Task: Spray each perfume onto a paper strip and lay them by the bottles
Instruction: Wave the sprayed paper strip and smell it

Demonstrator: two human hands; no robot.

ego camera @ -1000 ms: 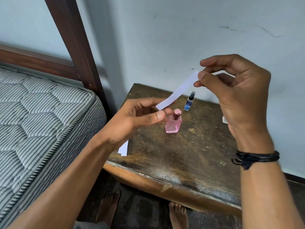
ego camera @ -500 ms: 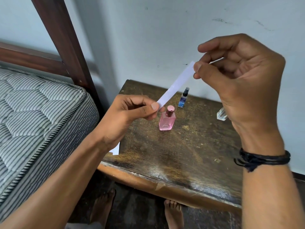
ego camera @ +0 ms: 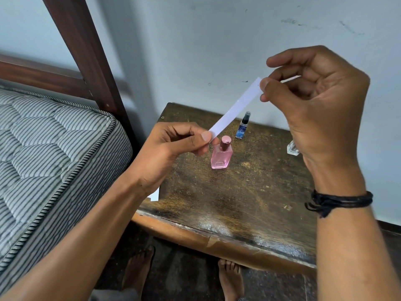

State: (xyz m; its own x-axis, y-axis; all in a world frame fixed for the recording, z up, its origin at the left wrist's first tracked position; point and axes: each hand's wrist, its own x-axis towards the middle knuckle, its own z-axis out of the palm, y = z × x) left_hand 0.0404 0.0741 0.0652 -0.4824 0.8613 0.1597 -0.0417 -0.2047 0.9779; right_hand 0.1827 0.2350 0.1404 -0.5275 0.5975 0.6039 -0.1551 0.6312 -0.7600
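Note:
A white paper strip point(ego camera: 235, 107) stretches slantwise in the air between both hands. My left hand point(ego camera: 173, 146) pinches its lower end, and my right hand point(ego camera: 314, 101) pinches its upper end. Below them, on the worn wooden table point(ego camera: 227, 198), a pink perfume bottle point(ego camera: 221, 155) stands upright. A small blue spray bottle point(ego camera: 242, 126) with a black top stands behind it. A clear glass bottle point(ego camera: 291, 147) at the right is mostly hidden by my right hand. More white paper point(ego camera: 154, 195) peeks out under my left wrist at the table's left edge.
A striped mattress point(ego camera: 54, 153) on a dark wooden bed frame point(ego camera: 86, 53) lies just left of the table. A pale wall point(ego camera: 217, 40) stands right behind the table. My bare feet point(ego camera: 230, 279) are on the dark floor below the table's front edge.
Both hands keep their pinch on the strip. My right hand rose a little and the left hand shifted slightly left. The clear bottle came partly into sight beside my right hand.

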